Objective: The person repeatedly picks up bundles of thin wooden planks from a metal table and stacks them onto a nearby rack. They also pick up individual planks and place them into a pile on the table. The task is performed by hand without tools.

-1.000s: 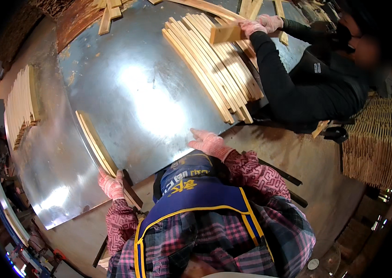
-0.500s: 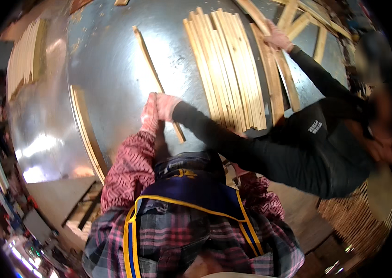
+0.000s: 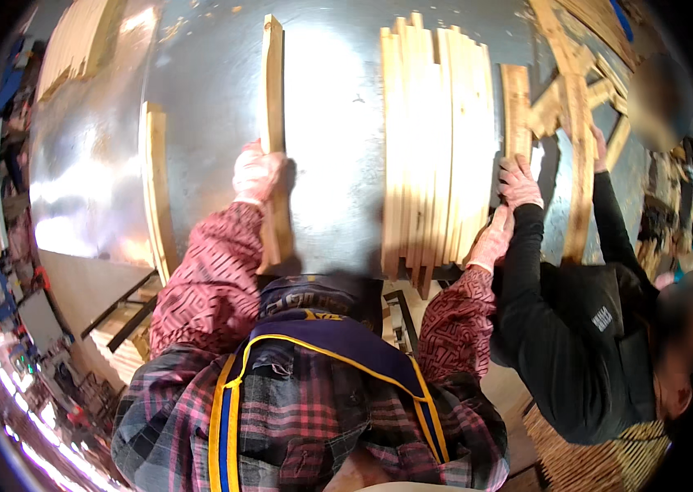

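Left fingers (image 3: 256,168) curl round while right fingers (image 3: 499,221) extend forward.

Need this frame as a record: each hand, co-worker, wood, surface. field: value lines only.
left hand: gloved, gripping a strip
right hand: gloved, at the near right end of the row; contact unclear
co-worker: black sleeves, one gloved hand on a board, close to the right hand
row: pale strips side by side, between held strip and board
lone piece: left of the held strip
table: shiny metal, bright glare
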The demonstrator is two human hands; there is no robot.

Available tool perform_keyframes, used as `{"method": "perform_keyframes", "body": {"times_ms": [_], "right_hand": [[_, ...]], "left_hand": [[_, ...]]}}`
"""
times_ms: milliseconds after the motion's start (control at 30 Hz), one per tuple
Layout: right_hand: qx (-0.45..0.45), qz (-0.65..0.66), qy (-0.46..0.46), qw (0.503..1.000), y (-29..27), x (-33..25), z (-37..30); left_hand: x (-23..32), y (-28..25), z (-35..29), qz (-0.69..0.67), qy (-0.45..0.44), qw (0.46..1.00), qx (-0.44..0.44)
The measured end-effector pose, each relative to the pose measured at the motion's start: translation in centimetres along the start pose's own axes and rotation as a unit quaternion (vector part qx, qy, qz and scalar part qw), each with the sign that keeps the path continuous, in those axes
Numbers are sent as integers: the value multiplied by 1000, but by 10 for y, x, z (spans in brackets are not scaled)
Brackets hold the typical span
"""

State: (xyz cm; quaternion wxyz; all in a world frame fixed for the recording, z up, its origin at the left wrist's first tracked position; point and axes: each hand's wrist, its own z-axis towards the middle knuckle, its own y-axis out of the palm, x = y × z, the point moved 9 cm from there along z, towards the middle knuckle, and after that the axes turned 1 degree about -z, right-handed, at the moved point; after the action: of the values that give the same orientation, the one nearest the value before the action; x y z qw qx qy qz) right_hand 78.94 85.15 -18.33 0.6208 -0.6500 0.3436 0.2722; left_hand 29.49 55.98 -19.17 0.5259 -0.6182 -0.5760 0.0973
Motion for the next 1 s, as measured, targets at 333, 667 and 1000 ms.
{"method": "perform_keyframes", "body": {"times_ms": [333,667,1000], "right_hand": [[-74,-315,48,945,24,-70,124],[-234,-291,-39,927,133,-133,-49],[-270,-317,22,909,185,-122,-108]], "left_hand": [[-223,-91,-96,125,-163,968,144],[-39,-57,-56,58,169,958,223],[46,25,-28,-551,-89,813,-167]]}}
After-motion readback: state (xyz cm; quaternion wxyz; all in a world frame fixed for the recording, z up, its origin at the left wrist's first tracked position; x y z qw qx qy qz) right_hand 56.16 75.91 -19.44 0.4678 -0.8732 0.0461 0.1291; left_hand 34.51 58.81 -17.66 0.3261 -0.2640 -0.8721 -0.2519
